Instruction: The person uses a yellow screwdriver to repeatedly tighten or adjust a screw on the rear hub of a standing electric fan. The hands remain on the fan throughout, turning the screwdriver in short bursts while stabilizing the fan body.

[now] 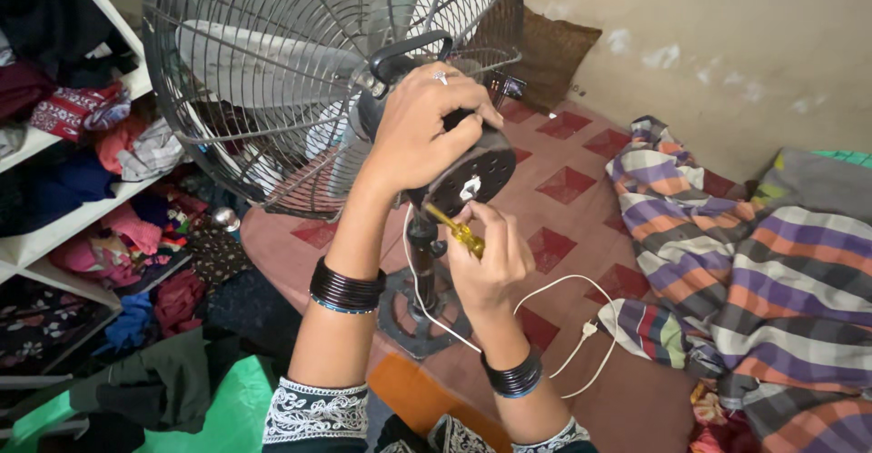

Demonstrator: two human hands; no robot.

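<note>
Fan [327, 71] at upper centre of frame, tilted on stand [422, 312]. Left hand [420, 130] clamped over black motor housing [472, 176], fingers curled round its top edge. Right hand [490, 258] just below, fingers pinched on yellow screwdriver [457, 230], tip angled up at housing. Risk: tip skating off, gouging plastic. White cord [545, 312] looping beside base, likely to snag a wrist.

A home bedroom is indicated by white open shelves [64, 226] stuffed with folded clothes, a striped multicoloured blanket [754, 271], a brown cushion [549, 58] and a red-patterned bed sheet [581, 189].
</note>
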